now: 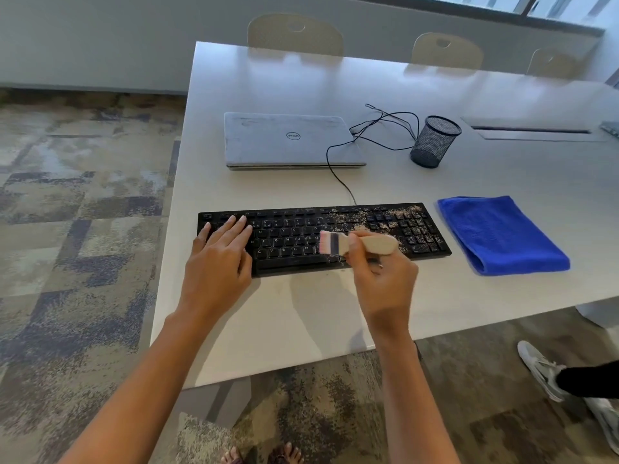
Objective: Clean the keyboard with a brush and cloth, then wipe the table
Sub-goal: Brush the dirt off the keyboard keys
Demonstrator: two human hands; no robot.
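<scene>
The black keyboard (pixel 321 237) lies with its long axis running left to right along the near part of the white table (pixel 301 313), its cable leaving the far edge. The right hand (pixel 382 279) is closed around a single brush (pixel 358 244), wooden handle pointing right, dark ferrule and pale bristles pointing left over the middle keys; the brush is blurred, so whether the bristles touch the keys is hard to say. The left hand (pixel 217 259) lies flat and spread, fingers fanned across the keyboard's left end, holding nothing. Pale, gritty crumbs (pixel 395 219) speckle the right third of the keys. One blue cloth (pixel 500 234), soft, nubbly and folded into a rectangle, rests just beside the keyboard's right end. Beyond it sit one closed grey laptop (pixel 291 140), smooth-lidded, and one round black wire-mesh cup (pixel 434 142), with a thin black cable (pixel 385 128) looping between them. Three curved pale chair backs (pixel 294 35) line the far side.
</scene>
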